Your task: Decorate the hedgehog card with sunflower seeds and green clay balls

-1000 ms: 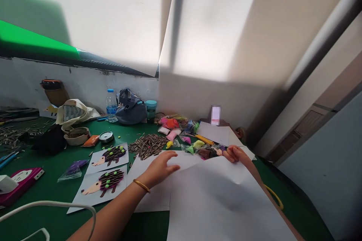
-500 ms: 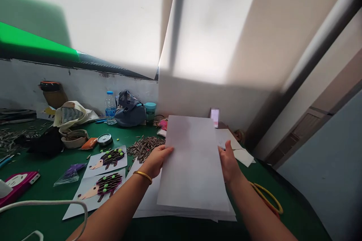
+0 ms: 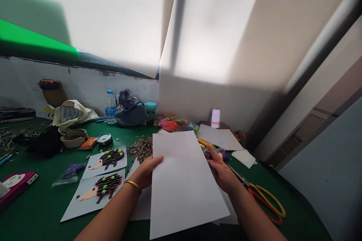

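Above the green desk (image 3: 39,207), a person holds a large white sheet of paper (image 3: 185,184) in both hands, its long side running away from them and its near corner hanging over the desk's front edge. The left hand (image 3: 145,173), with a gold bangle (image 3: 132,185) on its wrist, has a narrow grip on the sheet's left edge. The right hand (image 3: 222,175) pinches the opposite edge in the same narrow grip, its fingers curled around the paper. The sheet sits between the two hands, tilted a little, and overlaps more white paper (image 3: 141,207) lying beneath it.

Left of the sheet, two hedgehog collages (image 3: 106,160) made with striped sunflower seeds and green dots lie on pale card, beside a loose heap of sunflower seeds (image 3: 140,149). Just beyond the right hand, scissors with yellow and red handles (image 3: 266,203) rest on the desk. Farther back, against the wall, stand a plastic water bottle (image 3: 110,107), a grey bag (image 3: 128,109) and a teal cup (image 3: 151,111).
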Tool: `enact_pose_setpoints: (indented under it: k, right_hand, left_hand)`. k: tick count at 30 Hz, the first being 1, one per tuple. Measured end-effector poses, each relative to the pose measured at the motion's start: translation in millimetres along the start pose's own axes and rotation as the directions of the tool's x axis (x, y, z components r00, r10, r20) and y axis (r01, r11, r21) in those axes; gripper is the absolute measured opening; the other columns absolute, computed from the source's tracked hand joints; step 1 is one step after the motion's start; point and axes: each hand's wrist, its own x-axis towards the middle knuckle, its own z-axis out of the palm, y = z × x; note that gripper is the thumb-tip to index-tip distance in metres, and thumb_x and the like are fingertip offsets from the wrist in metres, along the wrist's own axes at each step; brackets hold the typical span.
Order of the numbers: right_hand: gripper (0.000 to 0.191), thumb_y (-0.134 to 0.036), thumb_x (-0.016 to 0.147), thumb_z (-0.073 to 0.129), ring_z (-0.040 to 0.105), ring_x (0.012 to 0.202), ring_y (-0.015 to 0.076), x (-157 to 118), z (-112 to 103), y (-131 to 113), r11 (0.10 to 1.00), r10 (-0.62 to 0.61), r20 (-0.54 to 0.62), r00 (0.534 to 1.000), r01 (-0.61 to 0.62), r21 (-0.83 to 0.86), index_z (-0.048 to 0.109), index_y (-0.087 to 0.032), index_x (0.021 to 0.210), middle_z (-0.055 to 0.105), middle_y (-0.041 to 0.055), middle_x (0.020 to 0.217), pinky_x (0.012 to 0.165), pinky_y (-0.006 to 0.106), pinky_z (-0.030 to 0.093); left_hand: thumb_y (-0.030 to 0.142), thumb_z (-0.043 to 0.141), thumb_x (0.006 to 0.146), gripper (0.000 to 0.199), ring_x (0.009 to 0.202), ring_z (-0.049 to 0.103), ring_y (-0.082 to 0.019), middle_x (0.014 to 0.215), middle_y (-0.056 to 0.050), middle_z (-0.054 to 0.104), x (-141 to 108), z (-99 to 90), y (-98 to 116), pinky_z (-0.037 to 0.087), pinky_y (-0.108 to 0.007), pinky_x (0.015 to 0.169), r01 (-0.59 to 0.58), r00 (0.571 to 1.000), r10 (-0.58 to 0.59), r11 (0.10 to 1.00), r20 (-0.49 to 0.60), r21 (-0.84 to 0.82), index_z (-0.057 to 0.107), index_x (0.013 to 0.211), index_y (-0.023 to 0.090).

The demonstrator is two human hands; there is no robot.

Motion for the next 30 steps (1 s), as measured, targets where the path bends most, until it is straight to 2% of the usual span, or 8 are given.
enact_pose_setpoints:
  k: [4,7,10,12,15,22,26,30]
  right_hand:
    - [0.068,-0.033,0.072,0.079,0.062,0.11,0.0283,-4.3,6.1,-12.3,0.986,0.047,0.159,0.986,-0.021,-0.165,0.054,-0.036,0.135,0.06,0.0036,0.134,0.089,0.043,0.051]
    - [0.035,-0.031,0.066,0.083,0.051,0.125,0.0319,5.9,14.9,-11.7,0.96,-0.09,0.202,0.975,0.139,-0.242,0.076,-0.026,0.1,0.056,0.0041,0.138,0.098,0.04,0.046]
    - [0.024,-0.043,0.069,0.078,0.057,0.118,0.0328,21.5,23.5,7.0,0.985,-0.129,0.046,0.991,0.133,-0.11,0.075,-0.02,0.075,0.07,0.0086,0.115,0.095,0.041,0.047]
    - [0.033,-0.05,0.071,0.074,0.065,0.103,0.0309,29.2,27.8,26.3,0.999,-0.05,-0.103,0.993,0.052,0.013,0.074,-0.02,0.084,0.074,0.0094,0.102,0.088,0.041,0.05]
    - [0.042,-0.054,0.072,0.072,0.068,0.093,0.0292,33.5,30.9,51.6,0.995,0.006,-0.173,0.985,0.013,0.103,0.073,-0.02,0.097,0.075,0.0094,0.097,0.082,0.039,0.051]
    - [0.052,-0.055,0.065,0.079,0.068,0.094,0.0304,32.8,24.0,63.4,0.996,-0.013,-0.355,0.935,-0.021,-0.092,0.073,-0.017,0.099,0.076,0.0085,0.098,0.084,0.038,0.05]
    - [0.052,-0.055,0.068,0.077,0.066,0.099,0.032,32.3,24.9,61.4,0.987,-0.043,-0.326,0.944,-0.01,-0.161,0.071,-0.015,0.101,0.075,0.0103,0.101,0.089,0.041,0.049]
    - [0.053,-0.051,0.075,0.074,0.066,0.102,0.0286,30.3,27.1,55.1,0.997,-0.081,-0.301,0.95,0.075,-0.03,0.06,-0.022,0.117,0.071,0.0085,0.112,0.09,0.04,0.051]
  left_hand:
    - [0.026,0.076,0.073,0.041,0.066,0.071,-0.023,0.084,-0.011,0.075,-1.9,-2.6,3.3,0.057,-0.035,0.068,0.036,0.999,-0.036,0.997,-0.004,-0.065,0.064,0.11,0.01]
    - [0.028,0.078,0.072,0.04,0.07,0.072,-0.024,0.087,-0.012,0.075,-1.3,-3.4,0.5,0.058,-0.035,0.07,0.019,1.0,-0.02,0.998,-0.02,-0.052,0.067,0.107,0.011]
    - [0.026,0.08,0.07,0.038,0.091,0.07,-0.028,0.099,-0.012,0.074,-0.7,-2.7,-5.0,0.057,-0.038,0.079,-0.046,0.999,0.046,0.999,0.001,-0.004,0.07,0.105,0.014]
    - [0.023,0.08,0.07,0.039,0.108,0.064,-0.03,0.113,-0.011,0.071,-1.5,-1.3,-8.0,0.054,-0.043,0.089,-0.084,0.994,0.082,0.996,0.078,0.021,0.07,0.107,0.017]
    - [0.028,0.079,0.072,0.039,0.122,0.055,-0.033,0.127,-0.01,0.064,-4.4,1.5,-9.5,0.049,-0.048,0.098,-0.104,0.983,0.096,0.994,0.156,0.045,0.071,0.11,0.021]
    - [0.069,0.067,0.073,0.075,0.129,0.048,-0.036,0.137,-0.012,0.057,-8.9,11.6,-9.3,0.045,-0.052,0.1,-0.234,0.942,0.229,0.972,0.247,-0.01,0.053,0.134,0.027]
    - [0.045,0.088,0.06,0.077,0.112,0.062,-0.032,0.122,-0.013,0.067,-1.5,17.1,-15.6,0.049,-0.04,0.093,-0.346,0.938,0.346,0.932,0.027,0.108,0.057,0.126,0.019]
    - [0.04,0.088,0.06,0.059,0.09,0.068,-0.026,0.103,-0.011,0.074,6.2,14.1,-19.1,0.052,-0.032,0.079,-0.33,0.93,0.346,0.935,-0.126,0.128,0.065,0.108,0.014]
